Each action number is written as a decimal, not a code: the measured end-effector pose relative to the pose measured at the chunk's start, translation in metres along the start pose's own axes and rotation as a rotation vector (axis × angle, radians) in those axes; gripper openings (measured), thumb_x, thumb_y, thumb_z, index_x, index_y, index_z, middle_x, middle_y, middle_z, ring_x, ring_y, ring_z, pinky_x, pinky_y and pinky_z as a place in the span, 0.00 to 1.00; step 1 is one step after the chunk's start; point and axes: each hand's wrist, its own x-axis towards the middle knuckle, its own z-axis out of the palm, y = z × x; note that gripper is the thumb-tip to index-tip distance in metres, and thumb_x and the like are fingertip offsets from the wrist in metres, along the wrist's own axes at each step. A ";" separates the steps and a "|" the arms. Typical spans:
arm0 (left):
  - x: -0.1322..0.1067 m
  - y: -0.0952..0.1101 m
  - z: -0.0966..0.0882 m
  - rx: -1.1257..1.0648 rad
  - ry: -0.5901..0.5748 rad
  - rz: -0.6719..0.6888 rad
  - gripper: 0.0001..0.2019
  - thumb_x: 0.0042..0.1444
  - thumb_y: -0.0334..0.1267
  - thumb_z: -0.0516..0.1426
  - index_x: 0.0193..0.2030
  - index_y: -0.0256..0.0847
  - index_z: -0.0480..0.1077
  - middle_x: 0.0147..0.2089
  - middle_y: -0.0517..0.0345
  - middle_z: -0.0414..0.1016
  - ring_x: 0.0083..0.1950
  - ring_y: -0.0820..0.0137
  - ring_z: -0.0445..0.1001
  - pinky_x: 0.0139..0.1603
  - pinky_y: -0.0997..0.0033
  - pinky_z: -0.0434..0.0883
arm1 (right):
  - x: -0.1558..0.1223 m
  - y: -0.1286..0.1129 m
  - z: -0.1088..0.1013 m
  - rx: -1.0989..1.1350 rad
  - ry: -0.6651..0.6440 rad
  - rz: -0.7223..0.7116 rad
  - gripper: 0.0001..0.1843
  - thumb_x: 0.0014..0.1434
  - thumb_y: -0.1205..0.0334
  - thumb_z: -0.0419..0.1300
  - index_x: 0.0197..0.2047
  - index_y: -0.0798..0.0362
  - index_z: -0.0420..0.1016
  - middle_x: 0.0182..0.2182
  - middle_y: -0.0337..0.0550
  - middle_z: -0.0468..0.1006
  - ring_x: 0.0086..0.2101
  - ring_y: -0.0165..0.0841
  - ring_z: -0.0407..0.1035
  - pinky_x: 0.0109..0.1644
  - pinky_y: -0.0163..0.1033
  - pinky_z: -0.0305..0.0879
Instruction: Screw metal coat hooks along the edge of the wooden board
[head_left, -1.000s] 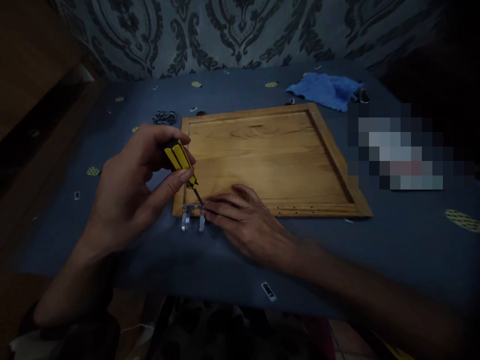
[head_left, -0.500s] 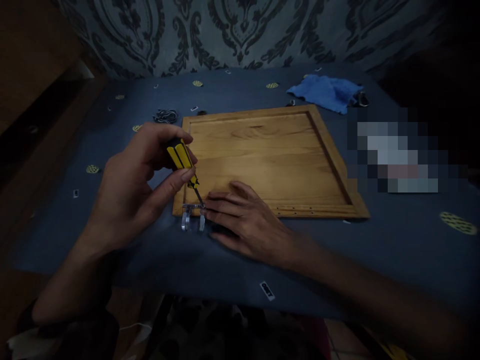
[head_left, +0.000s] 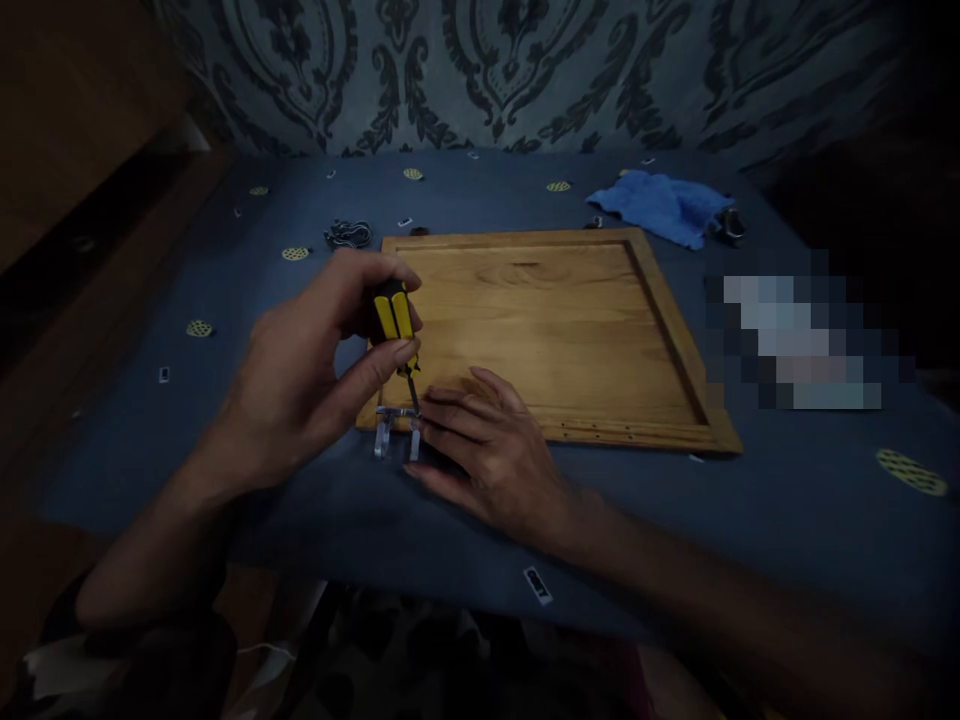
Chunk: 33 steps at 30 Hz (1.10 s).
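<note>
At the left of the work, the slim screwdriver [head_left: 395, 316] leans with its tip down at the right end of a shiny fitting [head_left: 396, 411], on the near left edge of the wooden panel [head_left: 532, 320]. The tip could skid off if the driver tilts or is pushed sideways, and the fingertips just to its right could take the jab. The fitting juts past the panel's near edge, so a downward push out there could tip it or twist it askew. The panel lies flat on the cloth-covered tabletop [head_left: 187, 430]; it could slide if the push turns sideways and the cloth gives little grip. Dim light makes poor aim likelier.

The left hand [head_left: 307, 360] is closed around the screwdriver's yellow and black handle, the thumb on its near side and the fingers curled behind. The right hand [head_left: 499, 450] lies over the panel's near edge, palm down, fingers stretched out and slightly spread, their tips at the fitting's right end. Whether those fingertips pinch something small I cannot tell.

A dark coil [head_left: 348, 234] lies far left, beyond the panel's corner; a crumpled blue cloth [head_left: 656, 205] lies far right, with a small shiny object [head_left: 733, 227] beside it.
</note>
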 end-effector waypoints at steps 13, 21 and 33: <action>0.000 -0.001 0.000 0.016 -0.003 -0.020 0.16 0.62 0.35 0.63 0.55 0.52 0.70 0.47 0.59 0.79 0.47 0.64 0.81 0.48 0.61 0.81 | -0.002 0.000 0.001 0.035 -0.029 0.029 0.16 0.71 0.53 0.60 0.51 0.53 0.83 0.49 0.48 0.86 0.55 0.42 0.76 0.69 0.59 0.58; 0.001 -0.002 0.001 0.003 0.001 0.058 0.19 0.61 0.32 0.64 0.58 0.47 0.70 0.51 0.57 0.78 0.48 0.68 0.80 0.49 0.66 0.80 | -0.001 0.001 -0.001 0.028 -0.024 0.022 0.17 0.71 0.52 0.59 0.49 0.55 0.83 0.49 0.48 0.86 0.54 0.42 0.76 0.68 0.57 0.60; 0.001 -0.006 0.005 0.038 -0.039 0.109 0.24 0.68 0.33 0.56 0.67 0.59 0.62 0.65 0.61 0.71 0.51 0.66 0.78 0.44 0.65 0.79 | -0.003 0.002 0.001 0.038 -0.019 0.024 0.17 0.71 0.52 0.59 0.51 0.52 0.83 0.49 0.48 0.86 0.54 0.42 0.76 0.68 0.59 0.59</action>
